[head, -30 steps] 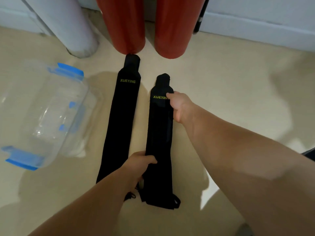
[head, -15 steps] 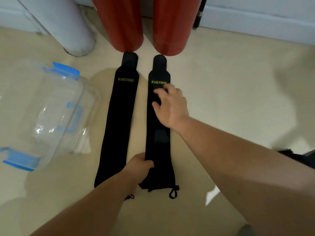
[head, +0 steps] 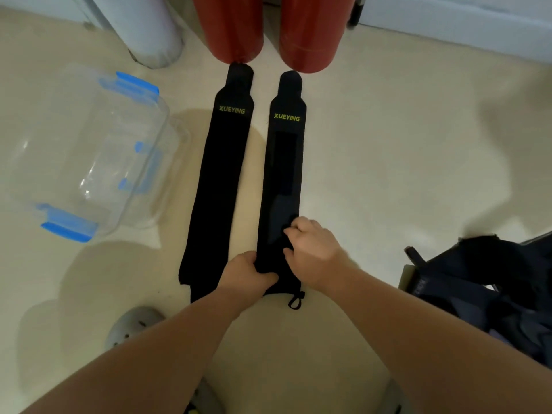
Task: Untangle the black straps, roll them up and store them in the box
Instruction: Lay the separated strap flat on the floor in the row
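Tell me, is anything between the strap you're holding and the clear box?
Yes. The other black strap lies flat on the floor between the right strap, held by the left hand and right hand, and the clear box. Nothing else visible lies between them.

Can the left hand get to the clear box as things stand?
Probably yes. Only the flat left strap and bare floor lie between the left hand and the clear box, though that hand now grips the right strap at its near end.
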